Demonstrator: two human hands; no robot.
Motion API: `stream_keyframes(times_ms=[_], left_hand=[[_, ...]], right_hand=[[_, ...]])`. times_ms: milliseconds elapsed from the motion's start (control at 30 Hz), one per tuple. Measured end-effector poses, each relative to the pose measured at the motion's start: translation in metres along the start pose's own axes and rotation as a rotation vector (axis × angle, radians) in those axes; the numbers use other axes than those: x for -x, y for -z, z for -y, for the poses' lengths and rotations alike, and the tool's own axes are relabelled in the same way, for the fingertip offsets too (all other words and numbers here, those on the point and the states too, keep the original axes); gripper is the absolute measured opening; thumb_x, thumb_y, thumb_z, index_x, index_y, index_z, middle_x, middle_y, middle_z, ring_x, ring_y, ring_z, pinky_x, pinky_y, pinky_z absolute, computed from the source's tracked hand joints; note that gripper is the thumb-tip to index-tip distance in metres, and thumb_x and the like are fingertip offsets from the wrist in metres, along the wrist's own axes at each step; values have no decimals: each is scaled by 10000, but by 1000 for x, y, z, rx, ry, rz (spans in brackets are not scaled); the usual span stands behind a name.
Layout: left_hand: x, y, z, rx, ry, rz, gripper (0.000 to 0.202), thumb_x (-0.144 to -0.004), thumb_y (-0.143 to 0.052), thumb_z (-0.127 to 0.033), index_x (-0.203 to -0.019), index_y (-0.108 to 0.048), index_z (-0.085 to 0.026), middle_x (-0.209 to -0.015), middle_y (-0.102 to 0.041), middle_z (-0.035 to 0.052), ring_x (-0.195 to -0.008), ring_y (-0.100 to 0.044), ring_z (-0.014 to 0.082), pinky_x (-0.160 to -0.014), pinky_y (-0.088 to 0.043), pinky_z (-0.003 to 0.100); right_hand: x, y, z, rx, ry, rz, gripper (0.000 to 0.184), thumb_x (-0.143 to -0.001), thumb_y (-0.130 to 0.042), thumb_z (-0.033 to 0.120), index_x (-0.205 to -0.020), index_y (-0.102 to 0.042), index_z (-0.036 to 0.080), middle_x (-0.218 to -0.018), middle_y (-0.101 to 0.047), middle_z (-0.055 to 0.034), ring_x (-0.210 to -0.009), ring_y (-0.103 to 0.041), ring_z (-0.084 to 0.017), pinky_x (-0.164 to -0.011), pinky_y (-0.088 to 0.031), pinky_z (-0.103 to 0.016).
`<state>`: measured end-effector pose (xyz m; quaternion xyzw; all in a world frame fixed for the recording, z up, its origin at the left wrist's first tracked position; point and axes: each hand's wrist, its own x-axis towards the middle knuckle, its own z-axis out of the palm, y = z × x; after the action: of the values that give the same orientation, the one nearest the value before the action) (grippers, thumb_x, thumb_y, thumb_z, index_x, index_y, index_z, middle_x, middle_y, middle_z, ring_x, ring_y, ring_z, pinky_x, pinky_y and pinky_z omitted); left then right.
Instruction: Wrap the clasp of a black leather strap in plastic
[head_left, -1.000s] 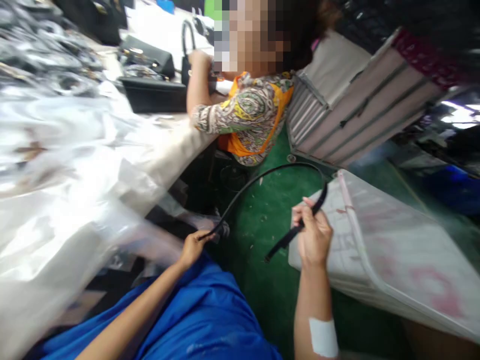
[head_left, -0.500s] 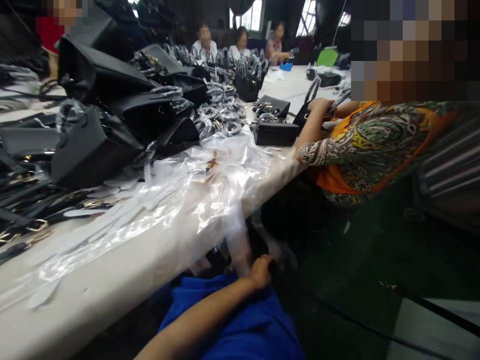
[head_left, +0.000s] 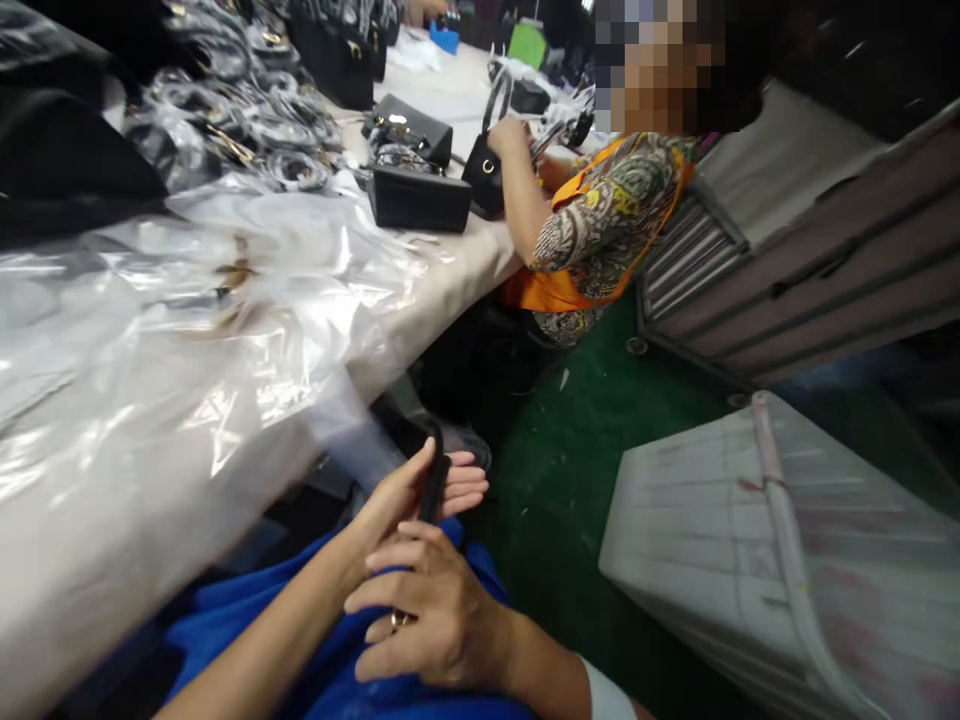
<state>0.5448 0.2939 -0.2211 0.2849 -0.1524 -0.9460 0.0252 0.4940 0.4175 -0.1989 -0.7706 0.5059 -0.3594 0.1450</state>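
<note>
The black strap (head_left: pixel 433 480) looks smooth and matt, like leather, while the gold-coloured piece (head_left: pixel 403 620) below it has the shine of metal. Clear plastic sheeting (head_left: pixel 300 340) is crinkled and highly glossy, the black handbag (head_left: pixel 420 198) smooth and leather-like, and the blue garment (head_left: pixel 225 605) creased, matt cloth.
</note>
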Motion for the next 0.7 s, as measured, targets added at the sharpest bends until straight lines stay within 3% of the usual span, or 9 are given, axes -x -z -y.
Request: stream_keyframes(times_ms=[67, 133, 267, 367, 467, 533, 600, 633, 700], left_hand=[[5, 14, -1, 37, -102, -125, 229, -925, -549, -205, -1100, -603, -67, -917, -700, 146, -841, -708, 212, -832, -576, 324], [11, 25, -4, 21, -213, -197, 186, -902, -556, -123, -1078, -587, -74, -913, -698, 142, -842, -709, 212, -826, -582, 318], [21, 31, -7, -10, -265, -157, 197, -867, -636, -160, -1043, -584, -90, -966, -694, 153, -854, -705, 217, -845, -577, 329], [23, 23, 2, -32, -248, -47, 220, -839, -688, -227, -989, -588, -102, -901, -693, 135, -807, -698, 211, -796, -576, 325], [18, 15, 25, -81, -227, 72, 264, -828, -702, -331, -923, -583, -115, -775, -673, 102, -710, -676, 192, -708, -563, 307], [13, 16, 43, -146, -235, 109, 322, -829, -685, -418, -864, -582, -114, -690, -645, 82, -617, -639, 167, -640, -537, 282], [8, 22, 57, -254, -257, 111, 391, -831, -656, -496, -846, -588, -112, -664, -629, 78, -585, -611, 154, -618, -510, 270], [7, 26, 60, -322, -271, 116, 429, -828, -639, -539, -858, -595, -113, -676, -628, 80, -592, -606, 155, -624, -502, 274], [6, 37, 59, -490, -327, 127, 512, -799, -617, -631, -896, -615, -128, -749, -640, 93, -663, -615, 177, -674, -503, 301]], right_hand=[[7, -25, 4, -94, -10, 33, 240, -916, -564, 181, -748, -712, 269, -1162, -687, 9, -1223, -530, -165, -1128, -328, -429], [15, -30, 7, -271, -132, -30, 265, -923, -511, 172, -799, -726, 264, -1215, -659, -20, -1220, -537, -190, -1106, -356, -444], [21, -16, -6, -507, -718, -458, 286, -944, -475, 181, -956, -742, 283, -1145, -661, -43, -1073, -607, -182, -977, -474, -353], [14, -7, -25, -739, -1036, -677, 207, -899, -607, 344, -1033, -721, 235, -1094, -674, -59, -1041, -615, -186, -927, -510, -310], [5, -4, -39, -1125, -1167, -666, 441, -876, -601, 513, -1189, -647, 206, -1028, -689, -70, -661, -618, -84, -554, -527, -171], [3, -4, -43, -1250, -1208, -544, 494, -879, -573, 559, -1224, -610, 208, -1004, -685, -68, -391, -424, 5, -310, -317, -107], [2, -5, -44, -1291, -1210, -397, 457, -858, -614, 541, -1168, -606, 206, -1020, -679, -69, -297, -310, 31, -241, -194, -115], [1, -6, -45, -1301, -1197, -363, 424, -840, -646, 522, -1113, -609, 201, -1019, -678, -67, -285, -320, 24, -234, -202, -128], [-2, -5, -51, -1308, -1137, -440, 377, -788, -710, 499, -990, -609, 197, -926, -682, -43, -307, -394, -14, -261, -290, -157]])
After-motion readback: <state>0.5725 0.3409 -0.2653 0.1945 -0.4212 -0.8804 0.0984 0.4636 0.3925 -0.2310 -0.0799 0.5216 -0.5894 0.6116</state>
